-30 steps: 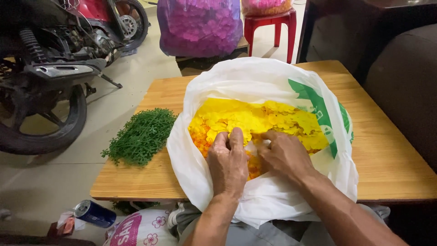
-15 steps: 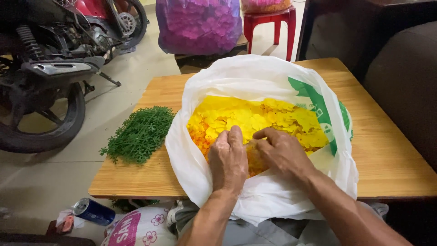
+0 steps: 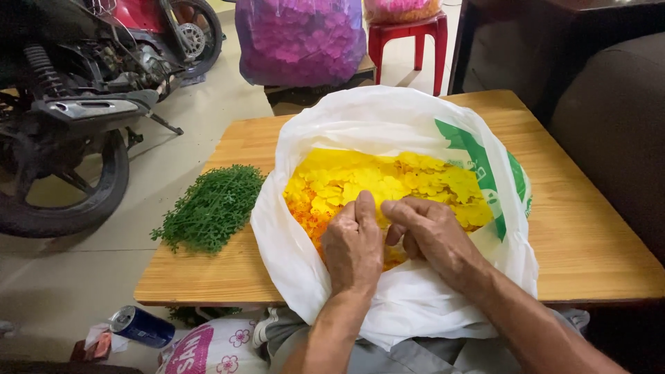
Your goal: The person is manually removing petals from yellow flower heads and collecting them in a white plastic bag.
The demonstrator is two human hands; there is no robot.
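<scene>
Head view: bright yellow petals [image 3: 388,183] heaped in white bag [image 3: 360,121].

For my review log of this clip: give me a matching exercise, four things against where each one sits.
Things:
1. yellow petals
2. green sprigs
3. blue can
4. red stool

Places:
A. on the floor below the table's near left corner
B. inside the white bag, under both hands
C. on the floor beyond the table
D. heaped on the table, left of the bag

Pairs: 1-B, 2-D, 3-A, 4-C
</scene>
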